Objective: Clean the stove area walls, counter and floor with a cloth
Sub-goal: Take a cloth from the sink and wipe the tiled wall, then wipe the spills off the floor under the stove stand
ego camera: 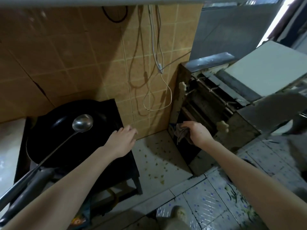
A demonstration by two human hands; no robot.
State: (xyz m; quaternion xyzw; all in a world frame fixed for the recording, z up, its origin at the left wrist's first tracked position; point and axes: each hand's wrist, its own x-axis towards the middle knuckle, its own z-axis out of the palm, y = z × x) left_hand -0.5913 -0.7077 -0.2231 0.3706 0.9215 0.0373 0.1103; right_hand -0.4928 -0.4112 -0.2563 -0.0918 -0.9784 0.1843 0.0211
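Observation:
My right hand (197,131) grips a crumpled grey-brown cloth (181,132) low beside a rusty metal appliance (209,105), close to the corner where the tan tiled wall (146,67) ends. My left hand (123,140) reaches forward over the right edge of the black stove (116,165), fingers relaxed and holding nothing, its fingertips near the wall's base. A black wok (54,135) sits on the stove with a steel ladle (82,122) lying in it. The pale floor patch (159,156) between stove and appliance is littered with yellowish crumbs.
Cables (156,63) hang down the tiled wall above the gap. A white counter (10,146) lies left of the stove. Patterned floor tiles (216,196) spread at the lower right, and my shoe (179,213) shows at the bottom edge. A grey panel (232,30) rises behind the appliance.

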